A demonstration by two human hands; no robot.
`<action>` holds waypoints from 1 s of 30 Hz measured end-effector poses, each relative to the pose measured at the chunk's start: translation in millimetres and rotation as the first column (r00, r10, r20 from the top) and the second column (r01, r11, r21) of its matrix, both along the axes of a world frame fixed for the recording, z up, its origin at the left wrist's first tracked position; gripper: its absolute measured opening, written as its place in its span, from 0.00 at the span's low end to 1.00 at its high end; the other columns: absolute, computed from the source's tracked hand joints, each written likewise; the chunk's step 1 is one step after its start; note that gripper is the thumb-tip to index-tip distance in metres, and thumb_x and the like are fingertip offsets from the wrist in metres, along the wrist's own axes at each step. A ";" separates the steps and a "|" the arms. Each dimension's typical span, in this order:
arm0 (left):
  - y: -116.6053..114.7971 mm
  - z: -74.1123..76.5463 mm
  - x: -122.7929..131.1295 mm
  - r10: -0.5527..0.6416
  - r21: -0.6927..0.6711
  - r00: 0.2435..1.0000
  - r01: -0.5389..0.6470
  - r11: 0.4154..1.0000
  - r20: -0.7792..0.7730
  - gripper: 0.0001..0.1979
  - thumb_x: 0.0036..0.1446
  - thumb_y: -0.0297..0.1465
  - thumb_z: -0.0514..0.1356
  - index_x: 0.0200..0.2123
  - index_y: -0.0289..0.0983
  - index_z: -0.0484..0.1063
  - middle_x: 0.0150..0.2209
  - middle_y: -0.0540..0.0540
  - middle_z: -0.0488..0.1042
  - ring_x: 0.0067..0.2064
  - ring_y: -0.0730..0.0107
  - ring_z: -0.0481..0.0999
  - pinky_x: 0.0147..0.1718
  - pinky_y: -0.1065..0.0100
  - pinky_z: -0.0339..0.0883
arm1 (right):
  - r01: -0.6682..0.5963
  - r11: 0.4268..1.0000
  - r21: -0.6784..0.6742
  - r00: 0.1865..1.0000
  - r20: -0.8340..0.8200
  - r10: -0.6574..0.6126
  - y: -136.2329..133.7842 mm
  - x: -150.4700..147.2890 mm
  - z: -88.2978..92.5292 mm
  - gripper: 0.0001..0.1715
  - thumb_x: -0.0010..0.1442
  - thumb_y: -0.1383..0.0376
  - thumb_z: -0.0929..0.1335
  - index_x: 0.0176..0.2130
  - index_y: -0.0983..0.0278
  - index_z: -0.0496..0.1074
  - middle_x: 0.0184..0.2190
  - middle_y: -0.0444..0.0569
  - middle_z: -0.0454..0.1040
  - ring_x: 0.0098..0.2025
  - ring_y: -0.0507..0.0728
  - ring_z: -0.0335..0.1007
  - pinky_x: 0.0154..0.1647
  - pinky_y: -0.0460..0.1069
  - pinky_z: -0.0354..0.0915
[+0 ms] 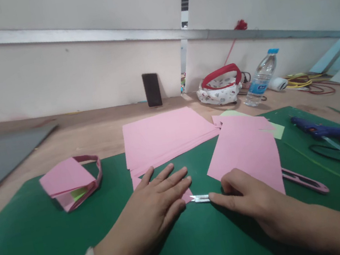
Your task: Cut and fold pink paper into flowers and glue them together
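Observation:
My left hand [161,201] lies flat, fingers spread, on a small piece of pink paper [187,196] over the green cutting mat [190,246]. Most of that piece is hidden beneath the palm. In my right hand [250,196] is a small silver craft knife [200,199], its forefinger stretched along it and its blade tip pointing left at the edge of the piece. A larger pink sheet [244,145] lies just beyond the right hand. Farther back rests a stack of pink sheets [161,137]. To the left stands a folded pink paper form [68,179] with a looped strip.
A pink-rimmed dark tool [308,182] pokes out from the right sheet. Beyond it lies a blue glue gun [323,128] with a cord. A phone [152,89], a pouch [220,88] and a water bottle [261,79] stand along the back wall. A grey board [1,155] is at left.

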State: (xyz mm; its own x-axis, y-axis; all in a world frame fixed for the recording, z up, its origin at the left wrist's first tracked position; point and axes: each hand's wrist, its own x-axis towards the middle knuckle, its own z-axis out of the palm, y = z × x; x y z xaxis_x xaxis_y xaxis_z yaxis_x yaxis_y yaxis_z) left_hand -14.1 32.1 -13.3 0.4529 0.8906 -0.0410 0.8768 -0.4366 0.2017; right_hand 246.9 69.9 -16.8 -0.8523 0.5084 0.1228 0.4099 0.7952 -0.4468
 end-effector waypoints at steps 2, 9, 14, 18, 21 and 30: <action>-0.3 1.2 0.2 -0.004 -0.011 1.000 0.004 1.000 0.000 0.23 0.64 0.46 0.39 0.61 0.56 0.50 0.65 0.62 0.48 0.66 0.59 0.47 0.60 0.40 0.41 | 0.073 0.994 -0.077 0.997 -0.022 -0.075 -1.3 1.3 -1.6 0.16 0.65 0.61 0.60 0.51 0.58 0.67 0.37 0.50 0.66 0.37 0.57 0.60 0.37 0.50 0.60; 0.3 -2.1 -1.3 -0.005 -0.002 1.000 0.005 1.000 0.005 0.23 0.64 0.46 0.38 0.62 0.56 0.48 0.65 0.63 0.46 0.66 0.62 0.45 0.61 0.42 0.40 | 0.160 0.975 -0.153 0.984 -0.053 -0.170 -5.2 -4.6 -2.3 0.16 0.64 0.55 0.60 0.42 0.61 0.70 0.33 0.49 0.67 0.34 0.56 0.61 0.35 0.50 0.60; -0.1 -1.4 0.4 -0.003 -0.002 1.000 0.003 1.000 0.003 0.23 0.65 0.45 0.38 0.61 0.56 0.49 0.65 0.63 0.46 0.66 0.62 0.46 0.61 0.42 0.40 | 0.074 0.997 -0.034 0.997 -0.012 -0.074 -5.2 -9.0 0.3 0.17 0.66 0.61 0.57 0.49 0.60 0.68 0.34 0.50 0.65 0.36 0.57 0.59 0.37 0.51 0.59; -2.1 0.2 0.1 0.002 0.002 1.000 -0.002 1.000 -0.010 0.23 0.65 0.45 0.38 0.61 0.56 0.49 0.65 0.63 0.46 0.66 0.62 0.45 0.61 0.43 0.40 | 0.011 1.000 0.019 1.000 0.025 -0.011 -5.5 -7.9 2.7 0.20 0.66 0.64 0.56 0.55 0.59 0.65 0.35 0.51 0.64 0.36 0.58 0.58 0.36 0.52 0.59; -2.3 -0.8 -1.8 0.002 0.012 1.000 -0.002 1.000 -0.005 0.22 0.65 0.45 0.38 0.61 0.57 0.48 0.65 0.64 0.46 0.66 0.63 0.46 0.61 0.43 0.41 | -0.009 1.000 0.015 1.000 0.021 0.009 -7.5 -5.2 3.5 0.21 0.65 0.64 0.57 0.56 0.58 0.64 0.36 0.52 0.64 0.37 0.58 0.58 0.36 0.52 0.59; -4.0 -8.3 11.8 0.136 0.089 0.974 -0.154 0.984 0.183 0.21 0.65 0.40 0.44 0.60 0.52 0.54 0.66 0.56 0.49 0.67 0.60 0.42 0.61 0.44 0.44 | 0.096 0.993 -0.074 0.995 -0.016 -0.097 -5.9 -4.2 -3.5 0.18 0.66 0.61 0.58 0.52 0.59 0.67 0.36 0.50 0.65 0.37 0.57 0.60 0.38 0.51 0.60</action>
State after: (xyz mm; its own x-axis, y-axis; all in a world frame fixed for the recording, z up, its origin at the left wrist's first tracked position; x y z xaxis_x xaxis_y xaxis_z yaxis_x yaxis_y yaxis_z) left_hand -2.3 28.1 -21.5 0.3110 0.9425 0.1222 0.8871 -0.3340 0.3185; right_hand 242.7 64.0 -20.3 -0.7965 0.5966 0.0984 0.4740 0.7171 -0.5109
